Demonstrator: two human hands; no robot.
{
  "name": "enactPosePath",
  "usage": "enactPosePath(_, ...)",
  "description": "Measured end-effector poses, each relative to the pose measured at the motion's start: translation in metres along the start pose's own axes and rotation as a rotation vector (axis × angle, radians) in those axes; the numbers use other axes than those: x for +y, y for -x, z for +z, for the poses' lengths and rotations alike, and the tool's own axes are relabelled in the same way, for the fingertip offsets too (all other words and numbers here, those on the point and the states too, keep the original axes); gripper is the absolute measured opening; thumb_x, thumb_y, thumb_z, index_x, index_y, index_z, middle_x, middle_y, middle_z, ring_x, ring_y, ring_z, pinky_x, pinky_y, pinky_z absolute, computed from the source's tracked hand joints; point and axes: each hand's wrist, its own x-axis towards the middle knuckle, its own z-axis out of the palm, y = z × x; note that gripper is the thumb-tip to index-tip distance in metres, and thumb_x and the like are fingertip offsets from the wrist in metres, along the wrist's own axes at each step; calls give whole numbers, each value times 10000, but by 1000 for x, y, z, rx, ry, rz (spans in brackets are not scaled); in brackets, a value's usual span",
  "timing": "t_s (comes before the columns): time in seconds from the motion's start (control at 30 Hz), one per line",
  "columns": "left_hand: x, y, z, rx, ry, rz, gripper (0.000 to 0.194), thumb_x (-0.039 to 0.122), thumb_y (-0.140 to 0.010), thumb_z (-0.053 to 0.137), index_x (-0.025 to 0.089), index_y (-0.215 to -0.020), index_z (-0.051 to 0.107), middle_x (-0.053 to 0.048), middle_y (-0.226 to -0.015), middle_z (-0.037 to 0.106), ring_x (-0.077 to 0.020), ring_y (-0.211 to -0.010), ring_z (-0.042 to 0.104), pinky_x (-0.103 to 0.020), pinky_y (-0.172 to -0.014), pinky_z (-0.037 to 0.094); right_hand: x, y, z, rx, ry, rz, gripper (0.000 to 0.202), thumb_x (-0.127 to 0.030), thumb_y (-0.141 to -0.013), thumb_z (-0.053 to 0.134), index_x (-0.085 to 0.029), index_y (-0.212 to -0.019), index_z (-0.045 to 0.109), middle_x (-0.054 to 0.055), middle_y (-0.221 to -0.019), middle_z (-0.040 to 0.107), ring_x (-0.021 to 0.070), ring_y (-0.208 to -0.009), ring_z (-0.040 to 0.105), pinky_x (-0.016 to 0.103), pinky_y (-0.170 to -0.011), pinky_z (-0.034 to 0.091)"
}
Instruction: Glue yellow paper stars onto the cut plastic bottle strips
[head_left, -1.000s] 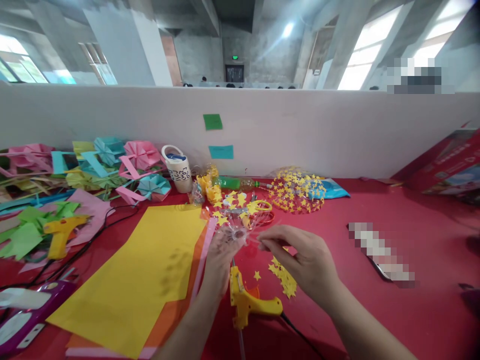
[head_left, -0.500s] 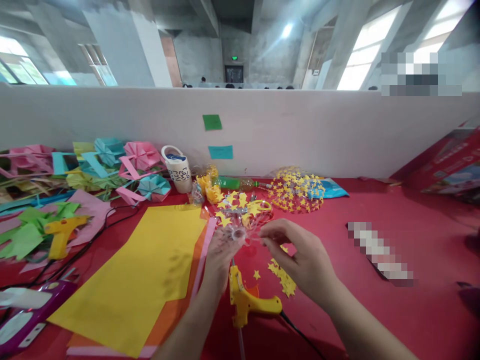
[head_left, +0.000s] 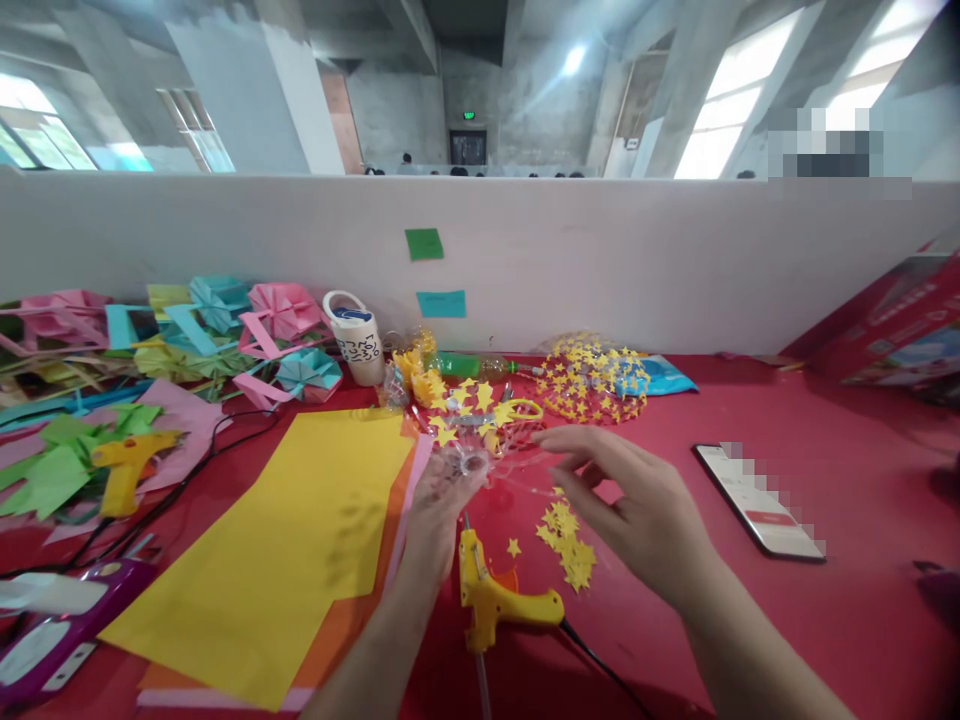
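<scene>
My left hand (head_left: 442, 500) is closed round a clear plastic piece (head_left: 474, 462) with a round opening and thin strips fanning out, some tipped with yellow stars (head_left: 484, 397). To its right, my right hand (head_left: 619, 490) has its fingers apart beside the clear strips; no object shows between them. Below the hands lies a yellow glue gun (head_left: 495, 605), its nozzle pointing toward the plastic piece. A pile of small yellow stars (head_left: 570, 550) sits under my right hand, and a single star (head_left: 514, 547) lies near the gun.
Yellow paper (head_left: 300, 530) covers the left middle, near a second glue gun (head_left: 127, 465) and folded paper flowers (head_left: 285, 310). A white cup (head_left: 360, 345) and a star-covered plastic piece (head_left: 592, 380) stand behind. A phone (head_left: 757, 505) lies right.
My right hand has moved to the right, away from the plastic piece, and its fingers have spread. My left hand has barely moved.
</scene>
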Motion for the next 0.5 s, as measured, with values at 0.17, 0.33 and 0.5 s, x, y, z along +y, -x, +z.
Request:
enactPosePath(0.17,2,-1,-1,-10,-36,29,218,231,-727,716,192,-936,670,-14,-933,707,-134,-850,630,-247,-793,476,5,0,-16,-102,22,-15,165,-168,-862,544,-238,-1003,594,12,-908,630,96,-673,576,205,-576,471)
enactPosePath(0.33,0,-2,-4,-16,33,40,268,207,-714,721,200,-976,662,-28,-981,706,-164,-924,632,-278,-817,476,7,2,-3,-317,25,-88,178,-179,-901,484,-208,-1047,581,54,-962,600,129,-761,564,248,-657,468)
enactPosePath(0.5,-4,-3,-5,-6,106,16,289,193,-706,722,194,-984,646,-38,-987,707,-178,-954,636,-298,-835,471,2,2,8,-297,14,-108,143,-189,-930,446,-187,-935,589,46,-871,584,134,-742,539,259,-666,440)
